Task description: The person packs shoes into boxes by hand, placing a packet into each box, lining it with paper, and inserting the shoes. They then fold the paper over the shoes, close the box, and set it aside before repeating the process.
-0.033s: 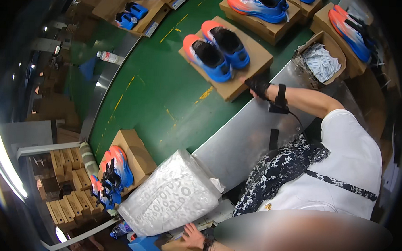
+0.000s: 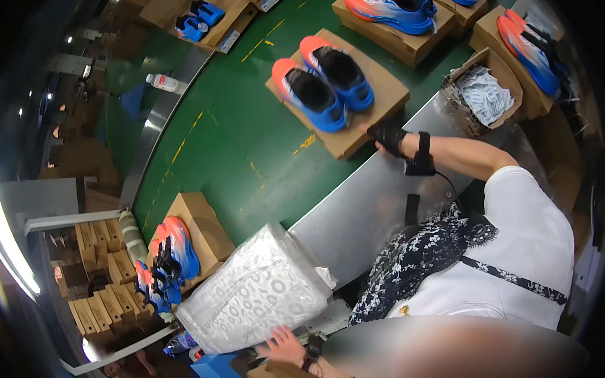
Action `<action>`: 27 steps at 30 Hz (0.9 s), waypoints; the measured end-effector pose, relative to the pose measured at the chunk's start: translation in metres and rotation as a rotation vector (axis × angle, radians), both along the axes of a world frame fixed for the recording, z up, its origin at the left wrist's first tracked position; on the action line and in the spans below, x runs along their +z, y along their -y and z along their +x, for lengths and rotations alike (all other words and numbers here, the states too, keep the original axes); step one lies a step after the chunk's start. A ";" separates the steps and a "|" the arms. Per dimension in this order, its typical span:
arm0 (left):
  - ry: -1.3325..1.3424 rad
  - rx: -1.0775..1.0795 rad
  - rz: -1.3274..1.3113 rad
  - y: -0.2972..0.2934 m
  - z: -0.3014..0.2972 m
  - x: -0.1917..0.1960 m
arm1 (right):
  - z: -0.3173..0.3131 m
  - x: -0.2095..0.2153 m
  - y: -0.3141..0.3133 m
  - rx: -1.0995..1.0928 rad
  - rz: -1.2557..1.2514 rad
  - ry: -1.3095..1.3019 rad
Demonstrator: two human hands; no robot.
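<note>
At the near edge of the green belt, my right hand, in a black wrap, grips the edge of a cardboard shoe box, thumb over the rim and the other fingers partly hidden. On that box stands a pair of running shoes, coral at the toes and blue at the heels. My left hand is open with fingers spread, by the near edge of a clear-wrapped stack of patterned white sheets. Whether it touches the wrap, I cannot tell. Below it are a brown carton and a blue box.
A metal ledge runs along the green belt. An open carton of white paper slips stands at upper right. More shoes on boxes sit at the far side, and others at left. A bottle lies beyond.
My left hand has lifted off the brown carton toward the wrapped stack. The shoe box at my right hand, with its shoes, has shifted slightly left and nearer.
</note>
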State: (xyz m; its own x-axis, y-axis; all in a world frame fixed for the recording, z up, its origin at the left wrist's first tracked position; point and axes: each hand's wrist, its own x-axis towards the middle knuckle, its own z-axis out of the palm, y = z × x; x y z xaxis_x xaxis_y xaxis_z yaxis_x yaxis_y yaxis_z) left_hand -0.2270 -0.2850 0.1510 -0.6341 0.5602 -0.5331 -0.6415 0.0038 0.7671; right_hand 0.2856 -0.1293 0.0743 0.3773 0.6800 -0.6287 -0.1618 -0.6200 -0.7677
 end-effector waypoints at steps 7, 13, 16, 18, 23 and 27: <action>-0.801 -0.970 0.297 -0.179 0.178 0.005 | -0.044 0.060 0.022 0.834 0.183 -0.093; -1.361 -1.121 0.684 -0.272 0.248 0.039 | -0.031 0.108 -0.071 0.422 1.014 1.004; -1.388 -1.137 0.755 -0.305 0.275 0.026 | -0.024 0.091 -0.107 0.500 0.896 1.179; -1.327 -1.110 0.706 -0.321 0.281 0.026 | -0.022 0.089 -0.128 0.490 0.876 1.258; -1.152 -1.134 0.549 -0.370 0.287 0.055 | -0.015 0.121 -0.183 0.515 0.942 1.000; -1.106 -1.197 0.409 -0.383 0.280 0.058 | -0.020 0.141 -0.188 0.524 0.792 0.787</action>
